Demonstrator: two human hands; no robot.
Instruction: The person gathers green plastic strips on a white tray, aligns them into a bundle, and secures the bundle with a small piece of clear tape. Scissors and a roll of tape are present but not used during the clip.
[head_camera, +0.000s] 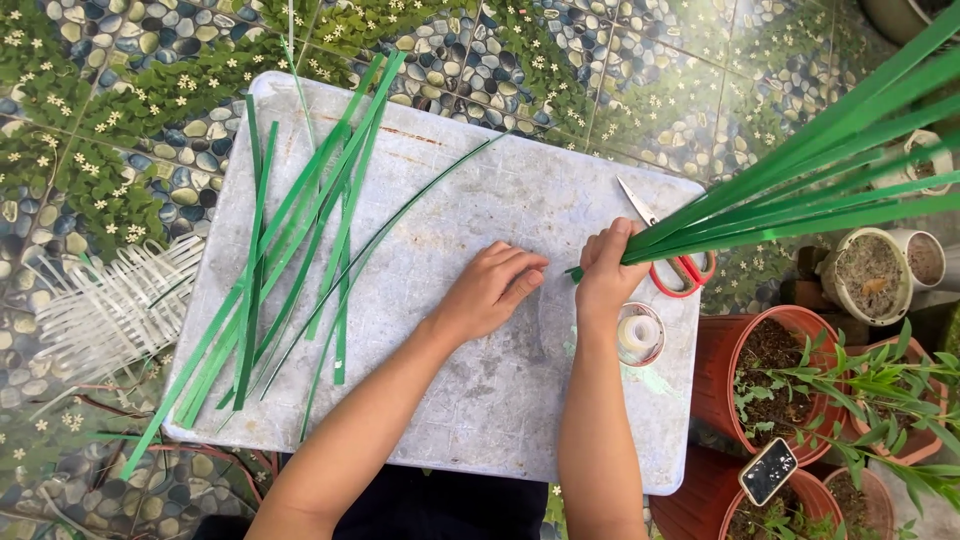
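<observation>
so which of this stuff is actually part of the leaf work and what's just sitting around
In use: bundle of green strips gripped in the right hand; left hand flat on the grey board; loose green strips; red-handled scissors; tape roll.

Lying about: white woven strips; potted plants; empty pots.

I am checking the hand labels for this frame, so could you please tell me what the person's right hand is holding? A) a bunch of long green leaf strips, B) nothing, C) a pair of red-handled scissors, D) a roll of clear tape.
A: the right hand is closed around the ends of a bunch of long green leaf strips, while the red-handled scissors and roll of clear tape lie on the white board.
</observation>
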